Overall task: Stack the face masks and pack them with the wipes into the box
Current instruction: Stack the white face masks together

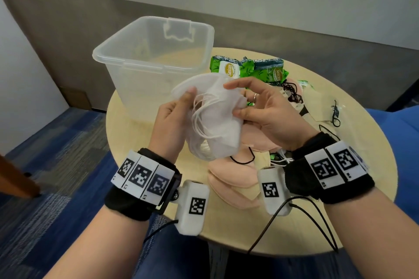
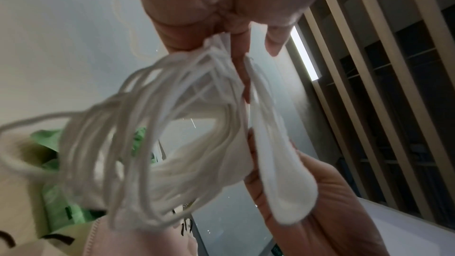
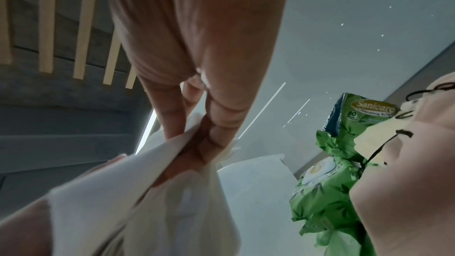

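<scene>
Above the table's middle I hold a stack of white face masks with both hands. My left hand pinches its left end, thumb on top, where several white ear loops hang out. My right hand grips the right end between thumb and fingers. A clear plastic box stands open at the back left, nothing visible inside. Green wipes packs lie behind my right hand. Pink masks lie below the white stack.
More masks, pink and cream with black ear loops, are strewn over the right side of the round wooden table. Black cables trail off its front edge. Blue carpet lies to the left and a blue seat to the right.
</scene>
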### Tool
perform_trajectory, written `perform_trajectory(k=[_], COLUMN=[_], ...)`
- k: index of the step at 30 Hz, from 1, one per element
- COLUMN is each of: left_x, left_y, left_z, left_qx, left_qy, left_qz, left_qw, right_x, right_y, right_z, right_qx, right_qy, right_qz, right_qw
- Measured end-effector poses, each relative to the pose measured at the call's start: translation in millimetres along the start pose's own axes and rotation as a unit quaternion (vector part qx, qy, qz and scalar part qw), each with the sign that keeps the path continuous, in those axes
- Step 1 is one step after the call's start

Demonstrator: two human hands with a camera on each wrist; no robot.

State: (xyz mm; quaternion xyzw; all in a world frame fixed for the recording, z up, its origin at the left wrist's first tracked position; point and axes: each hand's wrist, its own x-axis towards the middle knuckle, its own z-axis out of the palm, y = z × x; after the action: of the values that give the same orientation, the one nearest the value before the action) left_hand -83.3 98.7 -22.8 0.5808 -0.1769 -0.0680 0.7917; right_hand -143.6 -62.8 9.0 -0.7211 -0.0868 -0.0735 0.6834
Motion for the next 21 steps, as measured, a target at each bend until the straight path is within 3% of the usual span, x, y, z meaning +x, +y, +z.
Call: perform_trajectory(k=[4, 10, 13, 17, 21], left_x=[0.6, -0.5, -0.6, 3.6, 6.0], left_y=[5.1, -0.9, -0.1, -2.8, -2.6], left_z=[2.8, -0.7, 0.1, -0.7, -2.8], left_qx=[0.0, 0.04, 0.036, 0.028, 0.03], left_qy=[0.03, -0.025, -0.014, 0.025, 0.044], left_qz=[-0.033, -0.016, -0.004, 0.013, 0.025], left_qw=[0.999, 0.999, 0.999, 0.999, 0.998], right_x=[1.4, 2.3, 0.4, -2.0, -5.8], right_y=[-2.2, -4.1, -3.7, -3.5, -1.8], right_z=[3.7, 9.1, 8.0, 2.6, -8.2], right_qx=[-0.093, -0.161, -0.207, -0.187, -0.341], right_qy=[-0.008, -0.028, -0.033, -0.001, -0.036], right_qz=[0.003, 0.032, 0.048, 0.066, 0.1], right_qw=[0.996, 0.986, 0.976, 0.98, 0.934])
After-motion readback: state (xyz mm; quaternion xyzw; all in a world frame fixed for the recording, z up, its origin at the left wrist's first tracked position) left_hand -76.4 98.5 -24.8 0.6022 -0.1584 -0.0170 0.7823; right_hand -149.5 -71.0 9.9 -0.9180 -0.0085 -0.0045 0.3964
